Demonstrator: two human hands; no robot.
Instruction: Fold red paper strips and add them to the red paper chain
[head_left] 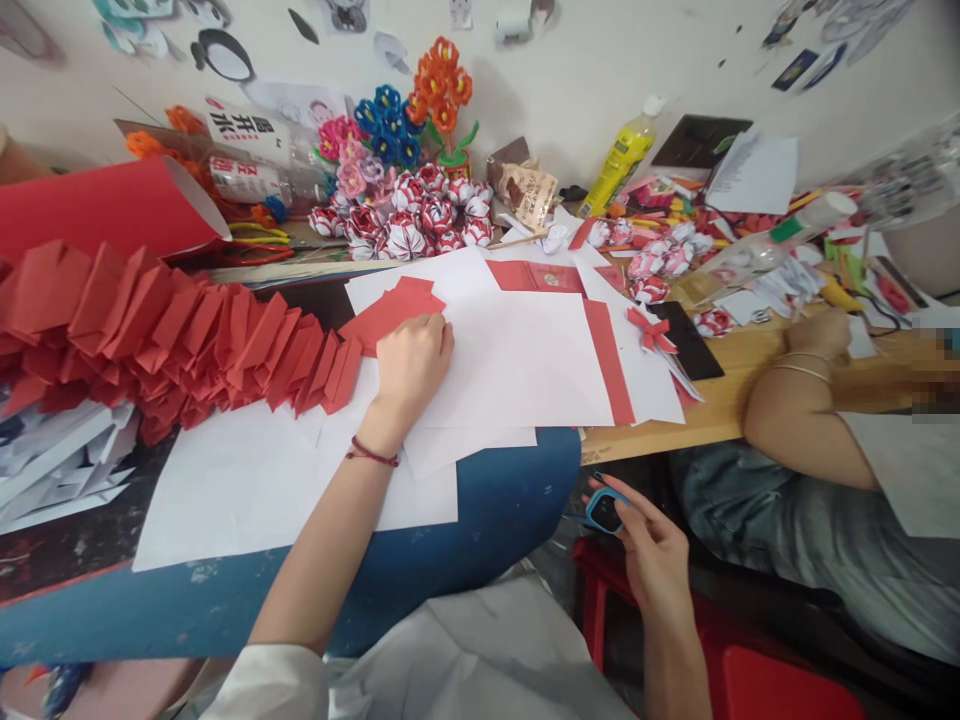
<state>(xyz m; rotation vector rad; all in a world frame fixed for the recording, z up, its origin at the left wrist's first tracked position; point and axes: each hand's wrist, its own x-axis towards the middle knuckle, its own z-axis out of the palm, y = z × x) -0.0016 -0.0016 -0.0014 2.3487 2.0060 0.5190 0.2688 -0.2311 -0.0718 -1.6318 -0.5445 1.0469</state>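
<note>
My left hand (414,362), with a dark red cord on its wrist, rests closed on white paper (517,350); whatever its curled fingers hold is hidden. Just beyond it lie flat red paper pieces (394,308). A long row of folded red paper pieces (225,340) stretches away to the left. Off the table's front edge, low on the right, my right hand (637,530) holds a small blue-rimmed device (604,510) between thumb and fingers.
Red-and-white paper flowers (420,215), a yellow bottle (621,158) and a red roll (112,210) stand along the back. Another person's arm (795,400) rests at the right, near a black flat object (686,340). A red stool (780,685) is below.
</note>
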